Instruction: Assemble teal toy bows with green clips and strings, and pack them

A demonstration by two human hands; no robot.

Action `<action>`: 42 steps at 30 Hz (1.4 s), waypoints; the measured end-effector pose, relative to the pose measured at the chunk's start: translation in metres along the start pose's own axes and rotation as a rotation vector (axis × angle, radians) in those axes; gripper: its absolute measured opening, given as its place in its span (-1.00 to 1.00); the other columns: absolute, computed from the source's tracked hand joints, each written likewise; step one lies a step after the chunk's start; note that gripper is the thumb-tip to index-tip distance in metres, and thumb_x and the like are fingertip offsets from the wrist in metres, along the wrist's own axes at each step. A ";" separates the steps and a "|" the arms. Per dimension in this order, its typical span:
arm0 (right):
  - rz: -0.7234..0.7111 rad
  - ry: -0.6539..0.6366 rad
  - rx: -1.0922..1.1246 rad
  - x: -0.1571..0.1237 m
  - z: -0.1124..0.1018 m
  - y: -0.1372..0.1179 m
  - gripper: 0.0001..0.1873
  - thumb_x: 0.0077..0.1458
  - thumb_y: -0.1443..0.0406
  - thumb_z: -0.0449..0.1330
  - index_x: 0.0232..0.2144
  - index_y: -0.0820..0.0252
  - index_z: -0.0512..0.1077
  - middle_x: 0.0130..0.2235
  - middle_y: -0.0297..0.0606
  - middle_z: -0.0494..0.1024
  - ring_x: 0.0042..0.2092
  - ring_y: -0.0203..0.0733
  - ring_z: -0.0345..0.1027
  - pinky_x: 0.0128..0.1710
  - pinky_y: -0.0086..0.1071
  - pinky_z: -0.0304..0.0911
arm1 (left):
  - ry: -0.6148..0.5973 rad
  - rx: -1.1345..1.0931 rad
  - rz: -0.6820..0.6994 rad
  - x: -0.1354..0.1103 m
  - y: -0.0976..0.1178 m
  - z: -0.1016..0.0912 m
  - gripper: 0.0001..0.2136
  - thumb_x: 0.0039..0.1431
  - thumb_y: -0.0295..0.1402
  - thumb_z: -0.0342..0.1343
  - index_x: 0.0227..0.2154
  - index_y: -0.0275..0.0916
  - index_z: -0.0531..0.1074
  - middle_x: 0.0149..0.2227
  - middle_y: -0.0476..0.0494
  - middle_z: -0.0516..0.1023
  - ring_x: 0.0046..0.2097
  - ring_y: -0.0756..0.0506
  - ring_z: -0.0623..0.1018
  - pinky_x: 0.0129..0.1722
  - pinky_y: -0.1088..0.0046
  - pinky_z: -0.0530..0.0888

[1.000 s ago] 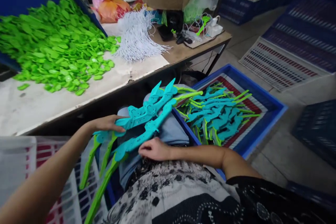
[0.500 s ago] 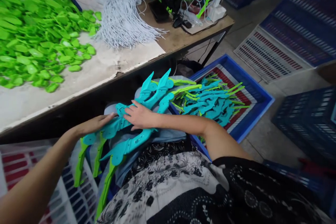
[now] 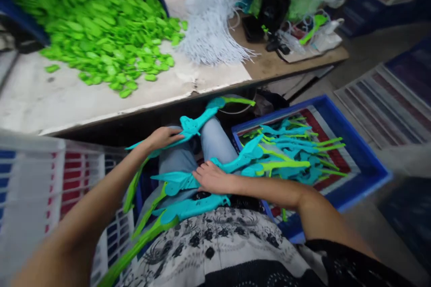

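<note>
Teal toy pieces (image 3: 188,206) lie now spread on the lap, no longer in one bundle. The left hand (image 3: 164,137) grips a single piece (image 3: 193,125), lifted apart. The right hand (image 3: 213,177) presses flat, unclenched, on the rest, beside the blue crate (image 3: 368,150).

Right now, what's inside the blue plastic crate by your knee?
Teal-and-green plastic toy pieces are heaped in the blue plastic crate; its bottom beneath them is covered.
</note>
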State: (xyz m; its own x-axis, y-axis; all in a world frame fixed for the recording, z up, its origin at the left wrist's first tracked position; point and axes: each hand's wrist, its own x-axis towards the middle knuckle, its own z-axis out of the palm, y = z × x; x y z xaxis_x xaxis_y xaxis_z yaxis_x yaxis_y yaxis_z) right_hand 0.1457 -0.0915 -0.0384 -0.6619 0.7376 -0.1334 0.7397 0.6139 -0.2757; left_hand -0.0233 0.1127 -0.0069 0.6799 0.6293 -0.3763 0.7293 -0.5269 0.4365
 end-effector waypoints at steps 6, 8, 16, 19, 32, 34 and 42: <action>-0.134 -0.254 0.063 0.042 -0.066 0.026 -0.68 0.18 0.15 0.08 -0.28 0.30 0.47 -0.32 -0.10 0.52 -0.26 -0.08 0.37 -0.32 -0.32 0.16 | 0.024 0.242 0.095 -0.001 -0.012 0.002 -0.67 0.23 -0.12 -0.10 -0.12 -0.12 0.47 -0.12 -0.14 0.56 -0.04 -0.19 0.42 -0.08 0.32 0.24; -0.027 -0.063 0.057 0.083 -0.103 0.050 -0.68 0.25 0.23 -0.03 -0.33 0.24 0.48 -0.31 -0.14 0.52 -0.24 -0.12 0.36 -0.29 -0.33 0.15 | 0.070 0.232 0.061 -0.006 -0.009 0.011 -0.67 0.26 -0.16 -0.13 -0.13 -0.15 0.47 -0.12 -0.18 0.55 -0.04 -0.20 0.41 -0.07 0.26 0.23; 0.263 0.353 -0.113 0.268 -0.178 0.141 -0.70 0.22 0.38 -0.05 -0.12 0.39 0.42 -0.02 0.05 0.37 0.04 0.01 0.16 0.06 -0.14 0.08 | 0.398 0.138 -0.075 0.000 0.006 0.058 -0.25 0.16 -0.01 -0.04 0.24 -0.49 -0.02 -0.09 -0.47 0.46 -0.04 -0.33 0.41 -0.05 0.15 0.26; 0.287 0.345 -0.139 0.277 -0.170 0.141 -0.64 0.21 0.47 -0.16 -0.14 0.41 0.41 -0.02 0.07 0.36 0.03 0.02 0.18 0.03 -0.11 0.12 | 0.354 0.121 -0.023 -0.002 -0.004 0.056 -0.25 0.14 -0.01 -0.01 0.24 -0.45 0.00 -0.14 -0.40 0.47 -0.06 -0.29 0.43 -0.06 0.20 0.28; -0.090 0.236 0.000 0.225 -0.169 0.177 -0.63 0.02 0.41 0.09 -0.07 0.37 0.36 0.02 -0.01 0.39 0.06 -0.04 0.17 0.08 -0.17 0.07 | 0.056 -0.086 -0.054 -0.003 0.008 0.026 -0.15 0.06 -0.20 0.15 0.28 -0.47 -0.16 0.05 -0.46 0.41 0.04 -0.29 0.46 -0.09 0.34 0.36; -0.159 0.193 0.012 0.227 -0.166 0.187 -0.61 0.06 0.41 0.05 -0.03 0.35 0.36 0.03 -0.04 0.41 0.06 -0.06 0.18 0.08 -0.16 0.08 | 0.028 -0.135 -0.068 0.001 0.007 0.025 -0.15 0.04 -0.21 0.16 0.29 -0.43 -0.16 0.07 -0.43 0.41 0.04 -0.28 0.46 -0.11 0.38 0.37; -0.203 0.384 0.003 0.221 -0.152 0.191 -0.75 0.13 0.33 0.08 -0.17 0.29 0.47 -0.05 -0.03 0.48 -0.06 -0.01 0.25 0.01 -0.09 0.14 | -0.033 -0.161 -0.118 0.006 0.007 0.021 -0.12 0.00 -0.15 0.19 0.29 -0.37 -0.13 0.00 -0.37 0.47 0.00 -0.27 0.49 -0.15 0.40 0.38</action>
State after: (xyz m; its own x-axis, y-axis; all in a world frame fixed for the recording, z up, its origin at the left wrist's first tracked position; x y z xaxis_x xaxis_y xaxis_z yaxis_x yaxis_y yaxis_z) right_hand 0.1592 0.2320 0.0243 -0.7006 0.6531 0.2874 0.5982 0.7572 -0.2624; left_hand -0.0128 0.1009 -0.0237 0.5947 0.6608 -0.4580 0.7842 -0.3511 0.5116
